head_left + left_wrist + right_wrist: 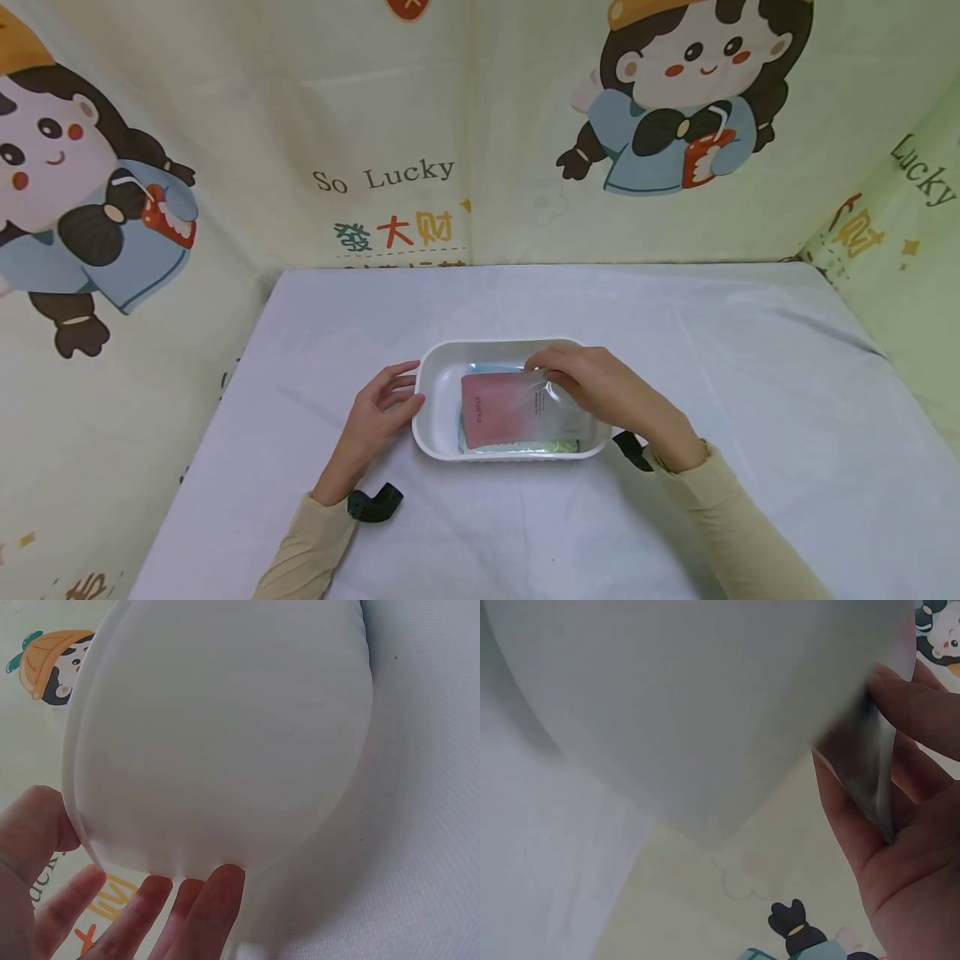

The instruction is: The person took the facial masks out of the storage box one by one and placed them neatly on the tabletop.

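A white oval tray (435,446) sits on the table with several flat plastic packets inside. On top lies a pink and translucent packet (495,408); a blue-edged packet (491,367) and a green-patterned packet (555,447) show from beneath it. My right hand (600,387) pinches the translucent end of the pink packet between thumb and fingers, over the tray's right part. In the right wrist view, that packet's silvery corner (862,750) shows between the fingers. At the tray's left end, my left hand (382,408) touches the outer wall with its fingertips, fingers loosely extended.
A white cloth covers the table (540,533). Behind and beside it hangs a cream curtain (517,217) with cartoon figures and lettering. Black wrist devices, one at the left wrist (375,503) and one at the right wrist (632,450), stick out near the tray.
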A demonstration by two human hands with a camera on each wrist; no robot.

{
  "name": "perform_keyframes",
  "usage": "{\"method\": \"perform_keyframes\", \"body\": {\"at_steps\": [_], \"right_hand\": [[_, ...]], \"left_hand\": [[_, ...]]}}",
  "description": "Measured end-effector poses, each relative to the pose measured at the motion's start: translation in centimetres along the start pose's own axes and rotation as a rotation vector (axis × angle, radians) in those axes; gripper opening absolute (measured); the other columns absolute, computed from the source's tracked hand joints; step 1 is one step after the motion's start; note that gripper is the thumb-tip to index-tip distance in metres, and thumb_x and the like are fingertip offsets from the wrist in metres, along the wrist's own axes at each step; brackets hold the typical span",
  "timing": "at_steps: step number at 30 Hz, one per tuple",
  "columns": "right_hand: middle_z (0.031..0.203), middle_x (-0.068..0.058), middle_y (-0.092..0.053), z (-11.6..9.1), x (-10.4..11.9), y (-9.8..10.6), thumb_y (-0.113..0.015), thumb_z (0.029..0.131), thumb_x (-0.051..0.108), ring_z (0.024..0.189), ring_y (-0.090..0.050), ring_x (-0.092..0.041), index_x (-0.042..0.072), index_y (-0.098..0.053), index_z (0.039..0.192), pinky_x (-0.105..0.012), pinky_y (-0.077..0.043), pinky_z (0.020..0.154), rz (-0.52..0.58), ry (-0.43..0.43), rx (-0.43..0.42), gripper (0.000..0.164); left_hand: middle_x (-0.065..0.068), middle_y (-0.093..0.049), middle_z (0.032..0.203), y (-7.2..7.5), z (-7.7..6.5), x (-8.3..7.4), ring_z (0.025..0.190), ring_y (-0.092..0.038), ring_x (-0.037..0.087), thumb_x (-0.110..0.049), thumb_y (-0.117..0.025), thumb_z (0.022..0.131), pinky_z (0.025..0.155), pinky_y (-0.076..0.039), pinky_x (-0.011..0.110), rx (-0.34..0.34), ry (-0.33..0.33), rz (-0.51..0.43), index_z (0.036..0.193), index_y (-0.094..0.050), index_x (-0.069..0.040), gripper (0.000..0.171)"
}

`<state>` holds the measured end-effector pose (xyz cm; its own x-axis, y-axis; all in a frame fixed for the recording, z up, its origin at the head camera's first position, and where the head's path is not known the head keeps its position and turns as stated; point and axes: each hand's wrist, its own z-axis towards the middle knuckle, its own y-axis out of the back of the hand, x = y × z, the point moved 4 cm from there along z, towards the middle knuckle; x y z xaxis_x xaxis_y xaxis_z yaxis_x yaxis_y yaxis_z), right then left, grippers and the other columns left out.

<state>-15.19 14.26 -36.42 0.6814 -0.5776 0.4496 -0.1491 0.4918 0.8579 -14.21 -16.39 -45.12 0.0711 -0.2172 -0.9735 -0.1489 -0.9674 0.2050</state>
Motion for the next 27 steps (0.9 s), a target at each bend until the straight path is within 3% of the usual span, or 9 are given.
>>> {"method": "perform_keyframes", "body": {"at_steps": [10, 27], "right_hand": [[0.104, 0.008, -0.066, 0.2, -0.2, 1.3, -0.067, 0.093, 0.001, 0.086, -0.063, -0.006, 0.014, -0.067, 0.116, -0.029, -0.055, 0.079, -0.019, -0.004, 0.002, 0.027], [0.107, 0.009, -0.066, 0.1, -0.3, 4.0, -0.064, 0.095, 0.003, 0.092, -0.062, -0.008, 0.017, -0.066, 0.116, -0.033, -0.056, 0.081, 0.008, -0.054, -0.035, 0.025]], "left_hand": [[0.014, -0.06, 0.133, 0.2, -0.1, -0.2, 0.12, -0.062, 0.031, -0.02, -0.073, 0.092, 0.084, -0.056, 0.024, -0.005, -0.028, -0.005, 0.139, -0.055, -0.019, 0.05], [0.015, -0.059, 0.133, 0.0, -0.1, 0.0, 0.117, -0.061, 0.034, -0.018, -0.073, 0.092, 0.082, -0.057, 0.027, 0.011, -0.04, -0.023, 0.139, -0.055, -0.018, 0.051]]}}
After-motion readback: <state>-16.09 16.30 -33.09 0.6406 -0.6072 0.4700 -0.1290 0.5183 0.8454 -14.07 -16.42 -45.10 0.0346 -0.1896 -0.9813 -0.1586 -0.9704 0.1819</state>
